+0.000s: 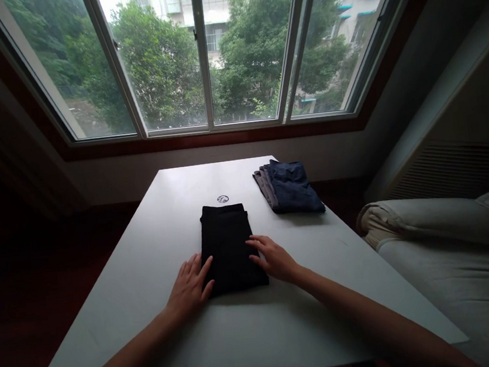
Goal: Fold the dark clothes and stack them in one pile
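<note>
A black folded garment [229, 250] lies flat in a neat rectangle on the white table [147, 259]. My left hand [190, 281] rests at its left edge, fingers spread, with the thumb and a fingertip over the cloth. On the opposite side, my right hand [274, 256] touches the right edge, its fingers apart and reaching onto the fabric. Neither hand grips anything. Beyond the right hand, a stack of folded clothes [295, 186], dark blue on top with greyish layers showing at its left side, sits near the table's far right edge.
A small round dark mark [223, 199] is on the tabletop just beyond the black garment. To the right of the table stands a light-coloured sofa [450, 248]. A wide sliding window [204, 64] with trees outside is past the table's far end.
</note>
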Demonstrator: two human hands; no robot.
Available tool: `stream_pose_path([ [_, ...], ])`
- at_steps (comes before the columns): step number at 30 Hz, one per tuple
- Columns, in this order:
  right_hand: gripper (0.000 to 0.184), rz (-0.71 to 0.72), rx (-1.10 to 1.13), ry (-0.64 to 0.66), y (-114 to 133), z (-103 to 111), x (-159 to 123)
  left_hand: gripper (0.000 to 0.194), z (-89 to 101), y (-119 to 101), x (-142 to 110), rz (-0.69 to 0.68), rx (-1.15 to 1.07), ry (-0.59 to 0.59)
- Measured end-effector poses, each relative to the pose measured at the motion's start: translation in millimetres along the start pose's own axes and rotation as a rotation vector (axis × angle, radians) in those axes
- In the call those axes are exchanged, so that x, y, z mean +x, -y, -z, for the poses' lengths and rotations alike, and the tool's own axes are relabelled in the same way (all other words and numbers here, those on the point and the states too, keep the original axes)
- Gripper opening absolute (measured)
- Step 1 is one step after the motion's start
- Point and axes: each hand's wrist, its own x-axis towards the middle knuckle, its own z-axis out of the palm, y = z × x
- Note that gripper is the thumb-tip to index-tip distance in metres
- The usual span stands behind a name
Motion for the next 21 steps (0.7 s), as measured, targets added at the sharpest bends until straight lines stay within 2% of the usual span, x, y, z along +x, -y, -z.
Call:
stream_pose_path([
  [3, 0.066, 0.223, 0.051, 0.169, 25.1, 6.7, -31.1, 0.064, 18.1, -8.4, -17.8, -0.126, 0.021, -0.027],
  [5, 0.082, 0.270, 0.002, 0.194, 33.4, 5.3, -38.1, 0.066, 26.6, -11.7, -19.4, -0.254, -0.015, 0.023],
  [6, 0.084, 0.264, -0.035, 0.171, 34.5, 2.6, -38.4, 0.066, 29.2, -12.0, -17.8, -0.302, -0.041, 0.051],
  [8, 0.071, 0.251, -0.113, 0.099, 33.0, -5.0, -35.5, 0.063, 31.7, -9.6, -11.0, -0.322, -0.074, 0.077],
  [10, 0.056, 0.268, -0.183, 0.030, 29.8, -12.5, -31.0, 0.063, 32.7, -4.3, -0.8, -0.279, -0.078, 0.067],
  [15, 0.052, 0.311, -0.296, -0.096, 28.1, -20.4, -25.5, 0.072, 35.8, 11.1, 23.5, -0.347, -0.125, 0.153],
  [18, 0.043, 0.363, -0.260, -0.138, 29.4, -21.8, -25.2, 0.064, 32.9, 17.2, 30.6, -0.392, -0.116, 0.144],
  [21, 0.035, 0.355, -0.101, -0.187, 32.9, -15.9, -23.1, 0.048, 31.8, 19.6, 34.2, -0.426, -0.155, 0.083],
])
